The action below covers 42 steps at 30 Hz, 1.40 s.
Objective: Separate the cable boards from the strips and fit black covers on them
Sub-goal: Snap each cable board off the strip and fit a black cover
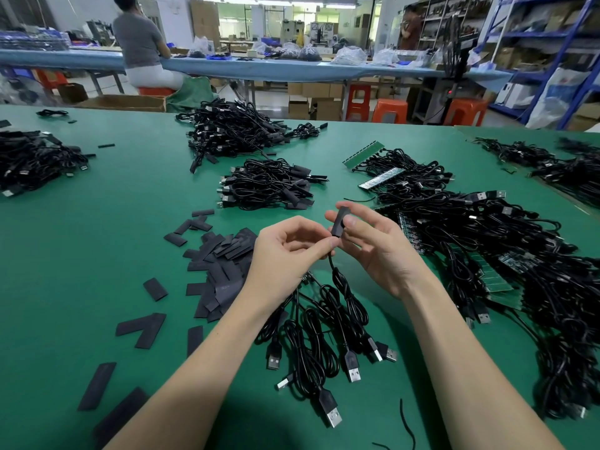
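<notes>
Above the green table my right hand (pixel 373 245) pinches a black cover (pixel 339 224) between thumb and fingers; the cover stands nearly upright. My left hand (pixel 285 251) pinches the black cable (pixel 337 280) just below the cover. The board inside the cover is hidden. That cable hangs down into a bunch of USB cables (pixel 324 336) lying under my wrists. Loose flat black covers (pixel 220 264) are heaped to the left of my left hand. Green board strips with cables attached (pixel 493 274) lie to the right of my right hand.
A pile of covered cables (pixel 269 186) lies beyond my hands, a larger pile (pixel 233 128) farther back, another (pixel 35 160) at far left. More strips (pixel 363 154) sit at back right. Stray covers (pixel 97 381) dot the near left. A seated person (pixel 139 43) works at another bench.
</notes>
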Each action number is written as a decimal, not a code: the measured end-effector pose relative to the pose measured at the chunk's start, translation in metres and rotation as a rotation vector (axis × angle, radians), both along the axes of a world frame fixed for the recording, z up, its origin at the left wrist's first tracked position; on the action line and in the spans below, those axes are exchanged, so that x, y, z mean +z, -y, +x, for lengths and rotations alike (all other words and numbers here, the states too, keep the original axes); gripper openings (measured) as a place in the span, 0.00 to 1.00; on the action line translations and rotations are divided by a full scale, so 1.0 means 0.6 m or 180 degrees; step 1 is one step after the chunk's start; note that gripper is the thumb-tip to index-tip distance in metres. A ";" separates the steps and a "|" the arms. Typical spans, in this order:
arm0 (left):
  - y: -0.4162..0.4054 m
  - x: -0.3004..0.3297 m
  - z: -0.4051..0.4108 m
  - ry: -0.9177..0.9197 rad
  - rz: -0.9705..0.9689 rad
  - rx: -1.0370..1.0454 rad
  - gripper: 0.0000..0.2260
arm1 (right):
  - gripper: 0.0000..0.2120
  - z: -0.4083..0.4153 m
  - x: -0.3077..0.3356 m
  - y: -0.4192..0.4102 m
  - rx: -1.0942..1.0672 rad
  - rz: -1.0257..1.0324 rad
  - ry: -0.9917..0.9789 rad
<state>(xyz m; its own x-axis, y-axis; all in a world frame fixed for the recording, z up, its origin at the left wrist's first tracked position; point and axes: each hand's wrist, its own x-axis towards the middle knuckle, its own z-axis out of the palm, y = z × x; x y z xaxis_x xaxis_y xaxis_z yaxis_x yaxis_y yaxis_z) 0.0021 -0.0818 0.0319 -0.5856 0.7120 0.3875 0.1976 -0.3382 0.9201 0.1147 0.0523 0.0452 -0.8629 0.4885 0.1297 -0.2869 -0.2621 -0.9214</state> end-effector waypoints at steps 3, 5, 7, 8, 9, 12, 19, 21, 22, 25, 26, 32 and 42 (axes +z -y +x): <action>-0.002 -0.002 0.002 -0.0139 -0.0051 0.0018 0.06 | 0.10 0.000 0.002 -0.001 0.0010 0.0072 0.0112; -0.001 -0.001 0.004 -0.0110 -0.0021 -0.0018 0.06 | 0.11 0.000 0.001 -0.002 0.0069 -0.0018 0.0074; 0.000 0.002 0.003 0.0019 0.0040 -0.0123 0.06 | 0.11 0.002 -0.001 -0.003 0.0217 -0.0275 -0.0027; 0.000 0.003 0.003 0.0102 0.0069 -0.0198 0.06 | 0.12 0.003 -0.001 -0.003 0.0316 -0.0406 -0.0086; 0.001 0.005 0.003 0.0186 0.0085 -0.0283 0.06 | 0.16 0.004 -0.002 -0.004 0.0401 -0.0498 -0.0140; 0.003 0.008 0.003 0.0374 0.0060 -0.0511 0.05 | 0.23 0.002 -0.001 -0.002 0.0402 -0.0517 -0.0193; 0.004 0.009 0.002 0.0587 -0.0022 -0.0645 0.09 | 0.23 -0.004 -0.002 0.005 0.0216 -0.0555 -0.0238; 0.003 0.009 0.002 0.0577 -0.0026 -0.0621 0.09 | 0.24 -0.005 -0.001 0.008 0.0198 -0.0572 -0.0248; 0.003 0.009 0.001 0.0568 -0.0031 -0.0595 0.08 | 0.24 -0.005 -0.001 0.010 0.0180 -0.0564 -0.0241; 0.003 0.007 0.000 0.0526 -0.0009 -0.0481 0.06 | 0.15 -0.005 -0.001 0.008 0.0183 -0.0483 -0.0225; 0.002 0.006 0.000 0.0493 0.0005 -0.0425 0.06 | 0.11 -0.004 -0.001 0.007 0.0178 -0.0425 -0.0197; 0.000 0.002 0.002 0.0328 0.0030 -0.0231 0.06 | 0.12 0.002 0.003 0.002 0.0141 -0.0106 -0.0050; -0.001 0.001 -0.002 0.0589 -0.0052 -0.0461 0.05 | 0.15 -0.001 -0.001 0.006 -0.0001 -0.0272 -0.0199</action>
<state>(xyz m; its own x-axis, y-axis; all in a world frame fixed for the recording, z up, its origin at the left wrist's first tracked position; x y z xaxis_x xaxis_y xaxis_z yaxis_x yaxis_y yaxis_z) 0.0006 -0.0811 0.0324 -0.5368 0.7991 0.2706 -0.0246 -0.3354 0.9417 0.1141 0.0486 0.0443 -0.8543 0.5002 0.1411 -0.3431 -0.3388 -0.8761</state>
